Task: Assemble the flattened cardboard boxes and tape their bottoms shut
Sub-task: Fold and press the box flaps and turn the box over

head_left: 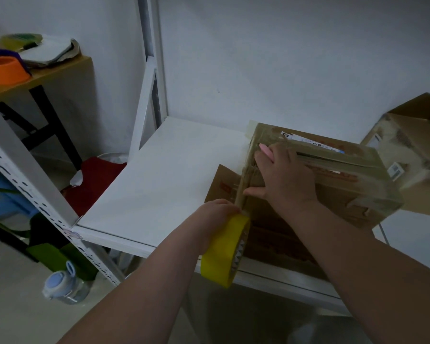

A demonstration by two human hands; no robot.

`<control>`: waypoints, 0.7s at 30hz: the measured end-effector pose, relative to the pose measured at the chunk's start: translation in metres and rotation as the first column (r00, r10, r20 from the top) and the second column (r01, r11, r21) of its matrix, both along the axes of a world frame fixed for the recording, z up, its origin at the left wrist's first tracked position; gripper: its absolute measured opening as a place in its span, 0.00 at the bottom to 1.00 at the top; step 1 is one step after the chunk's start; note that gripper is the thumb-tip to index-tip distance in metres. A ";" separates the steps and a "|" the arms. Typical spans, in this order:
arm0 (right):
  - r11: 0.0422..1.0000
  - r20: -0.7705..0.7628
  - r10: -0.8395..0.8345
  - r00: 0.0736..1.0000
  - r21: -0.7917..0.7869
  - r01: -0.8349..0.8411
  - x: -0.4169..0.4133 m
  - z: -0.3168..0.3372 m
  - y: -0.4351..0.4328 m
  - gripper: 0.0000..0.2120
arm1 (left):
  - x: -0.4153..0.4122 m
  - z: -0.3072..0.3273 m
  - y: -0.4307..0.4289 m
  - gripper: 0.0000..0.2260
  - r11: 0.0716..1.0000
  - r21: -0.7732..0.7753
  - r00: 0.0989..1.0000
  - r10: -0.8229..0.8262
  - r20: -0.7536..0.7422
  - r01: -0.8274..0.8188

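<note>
Head view: left fingers point(230, 208) round yellow tape roll point(224, 252), right fingers point(264, 158) flat on box point(345, 177).

Shelf: white metal shelf board point(159, 170), carrying both boxes.
Box: brown taped cardboard box point(345, 184), on the shelf's right part, reaching its front edge.
Second box: brown open cardboard box point(412, 145), behind and to the right of the first, at the shelf's right edge.
Tape: yellow tape roll point(224, 252), gripped by the left hand point(216, 209) at the front edge, just beside the first box's left end.
Right hand point(283, 175): flat on that left end, above the roll.
Side table: brown wooden table point(60, 70), left of the shelf, bearing an orange plastic ring point(5, 69).
Floor: clear water bottle point(62, 284), below the shelf's front-left corner.
</note>
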State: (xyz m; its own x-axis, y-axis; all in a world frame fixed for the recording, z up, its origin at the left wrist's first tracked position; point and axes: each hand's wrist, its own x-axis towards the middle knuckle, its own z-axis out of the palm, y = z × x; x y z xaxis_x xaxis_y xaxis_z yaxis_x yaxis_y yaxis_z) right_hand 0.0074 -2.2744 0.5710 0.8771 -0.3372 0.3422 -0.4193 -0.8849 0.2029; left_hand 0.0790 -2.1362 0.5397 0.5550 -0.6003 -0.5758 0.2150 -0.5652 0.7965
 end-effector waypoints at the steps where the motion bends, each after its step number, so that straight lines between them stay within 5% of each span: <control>1: 1.000 -0.021 -0.009 1.000 -0.007 0.009 0.000 0.001 0.002 0.37 | 0.000 0.000 0.002 0.11 1.000 -0.002 1.000 0.008 -0.018 -0.008; 10: 0.996 -0.066 -0.036 0.997 0.077 0.041 0.000 0.009 0.011 0.41 | -0.011 0.003 0.022 0.04 0.986 -0.128 0.991 0.093 -0.095 -0.105; 13: 0.981 0.205 0.059 0.977 0.167 -0.094 -0.015 0.009 0.017 0.29 | -0.016 -0.002 0.025 0.03 0.952 -0.226 0.978 0.194 -0.080 -0.207; 16: 0.941 0.530 0.108 0.841 0.218 -0.258 -0.034 -0.007 0.041 0.14 | -0.022 -0.003 0.025 0.05 0.933 -0.276 0.968 0.249 0.030 -0.232; 18: 0.816 0.500 -0.039 0.865 0.516 -0.262 -0.042 -0.024 0.060 0.13 | -0.029 -0.003 0.026 0.06 0.918 -0.323 0.955 0.278 0.105 -0.232; 21: 0.434 0.290 -0.257 0.922 0.887 -0.158 -0.048 -0.043 0.075 0.15 | -0.039 -0.004 0.027 0.07 0.894 -0.374 0.939 0.316 0.133 -0.247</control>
